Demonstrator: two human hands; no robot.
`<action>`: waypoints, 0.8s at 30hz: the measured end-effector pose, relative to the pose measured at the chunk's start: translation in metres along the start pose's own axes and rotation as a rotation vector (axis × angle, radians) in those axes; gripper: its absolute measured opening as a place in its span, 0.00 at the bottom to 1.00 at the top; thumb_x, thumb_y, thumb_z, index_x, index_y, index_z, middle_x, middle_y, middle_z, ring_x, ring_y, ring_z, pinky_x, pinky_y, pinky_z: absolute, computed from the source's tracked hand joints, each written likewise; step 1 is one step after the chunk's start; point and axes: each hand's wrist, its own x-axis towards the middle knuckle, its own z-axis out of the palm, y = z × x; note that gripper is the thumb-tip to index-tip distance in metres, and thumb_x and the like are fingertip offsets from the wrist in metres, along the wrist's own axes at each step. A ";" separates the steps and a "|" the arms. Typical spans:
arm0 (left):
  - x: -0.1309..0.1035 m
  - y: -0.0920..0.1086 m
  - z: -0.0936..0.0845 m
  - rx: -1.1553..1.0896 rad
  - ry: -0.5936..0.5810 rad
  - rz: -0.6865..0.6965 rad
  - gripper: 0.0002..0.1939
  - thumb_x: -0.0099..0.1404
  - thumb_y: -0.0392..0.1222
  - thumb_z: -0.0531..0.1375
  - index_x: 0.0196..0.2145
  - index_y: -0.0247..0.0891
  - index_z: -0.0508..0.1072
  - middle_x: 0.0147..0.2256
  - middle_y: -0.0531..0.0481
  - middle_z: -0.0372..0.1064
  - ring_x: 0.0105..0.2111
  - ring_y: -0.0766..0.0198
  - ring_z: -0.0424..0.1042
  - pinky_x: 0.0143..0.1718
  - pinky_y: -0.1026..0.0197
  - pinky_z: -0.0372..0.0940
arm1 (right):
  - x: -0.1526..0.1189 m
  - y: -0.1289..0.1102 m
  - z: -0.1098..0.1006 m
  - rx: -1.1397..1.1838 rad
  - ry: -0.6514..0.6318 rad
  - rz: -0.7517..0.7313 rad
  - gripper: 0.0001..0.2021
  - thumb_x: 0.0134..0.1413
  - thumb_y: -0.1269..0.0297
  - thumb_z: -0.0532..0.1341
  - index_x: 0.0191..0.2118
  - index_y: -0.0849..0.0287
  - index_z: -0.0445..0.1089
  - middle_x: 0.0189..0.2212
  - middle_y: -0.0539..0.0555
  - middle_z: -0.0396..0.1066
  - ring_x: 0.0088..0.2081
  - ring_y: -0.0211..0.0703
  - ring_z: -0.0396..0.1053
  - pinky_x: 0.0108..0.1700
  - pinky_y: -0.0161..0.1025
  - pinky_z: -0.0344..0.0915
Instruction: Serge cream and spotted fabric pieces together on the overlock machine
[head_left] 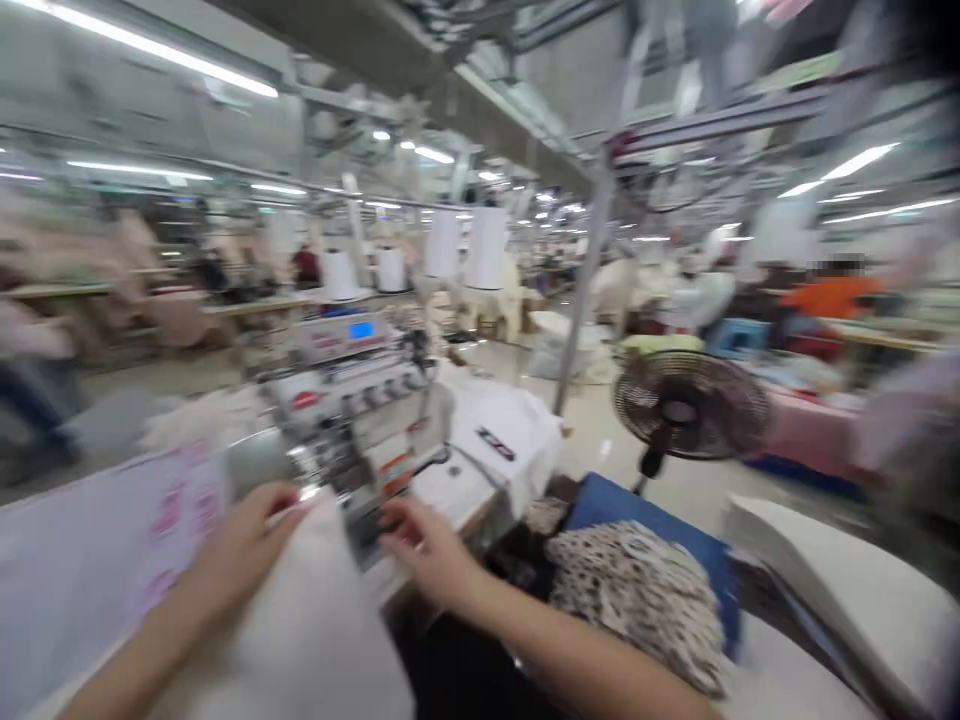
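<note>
My left hand pinches the upper edge of a white cloth that hangs down toward my lap. Just ahead of it stands an overlock sewing machine with a small lit blue display. To the right of the cloth, my right hand reaches up beside the machine's front, its thumb and fingers apart and nothing seen between them. Motion blur softens both hands. White fabric with a dark label lies on the machine's bed to the right.
White thread cones stand behind the machine. A black fan is at right, beyond a spotted cloth heap on a blue panel. White cloth with pink print spreads at left. A person in orange is farther back.
</note>
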 end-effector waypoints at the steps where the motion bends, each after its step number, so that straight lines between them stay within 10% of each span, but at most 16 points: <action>1: -0.009 -0.002 -0.005 0.020 -0.004 -0.039 0.14 0.57 0.52 0.53 0.31 0.38 0.67 0.32 0.46 0.68 0.34 0.55 0.65 0.36 0.56 0.60 | 0.013 0.001 0.003 0.040 0.044 -0.017 0.18 0.50 0.66 0.57 0.49 0.60 0.61 0.42 0.56 0.66 0.35 0.39 0.65 0.37 0.37 0.63; 24: -0.014 0.026 -0.002 0.096 -0.013 -0.166 0.09 0.61 0.44 0.49 0.34 0.39 0.65 0.34 0.50 0.66 0.36 0.59 0.65 0.36 0.58 0.57 | 0.097 -0.008 0.011 0.229 -0.185 0.092 0.06 0.41 0.67 0.62 0.24 0.63 0.64 0.16 0.44 0.58 0.19 0.30 0.53 0.22 0.30 0.49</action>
